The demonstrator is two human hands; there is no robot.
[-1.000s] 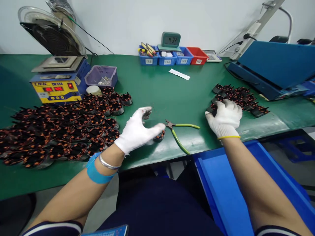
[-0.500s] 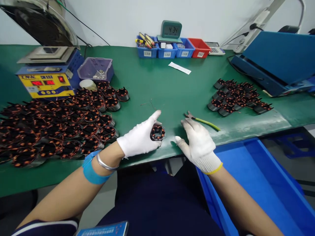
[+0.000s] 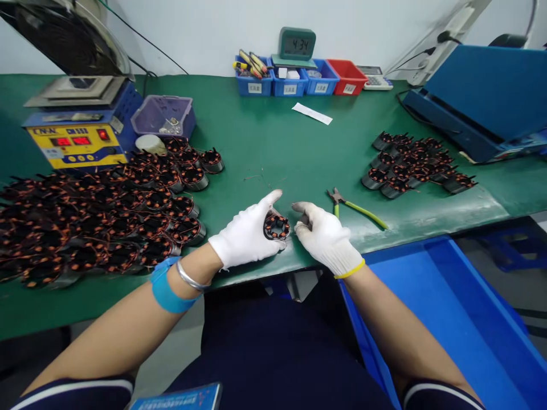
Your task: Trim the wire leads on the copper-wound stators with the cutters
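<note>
In a white glove, my left hand (image 3: 248,236) curls around the side of a motor stator (image 3: 277,227) wound with copper, thumb and fingers gripping its rim. The stator stands on the green table, its ring opening facing up. My right hand (image 3: 322,233), also gloved, is just to the right of the stator and apart from it. Its forefinger points left and its thumb is bent, with a small gap between them and nothing visible held. Beyond it lie cutting pliers (image 3: 354,208) with green handles, jaws apart. Thin wire scraps (image 3: 262,179) lie behind the stator.
Many stators (image 3: 106,222) crowd the table's left side; a smaller group (image 3: 410,162) sits at right. A soldering pot unit (image 3: 81,139), purple bin (image 3: 164,117), small blue bins (image 3: 290,85), red bin (image 3: 347,77) and clock (image 3: 297,43) stand behind. A blue tray (image 3: 444,307) is below right.
My right hand has moved left from beside the pliers toward the stator, and its fingers have curled more. My left hand still grips the stator. The pliers now show fully.
</note>
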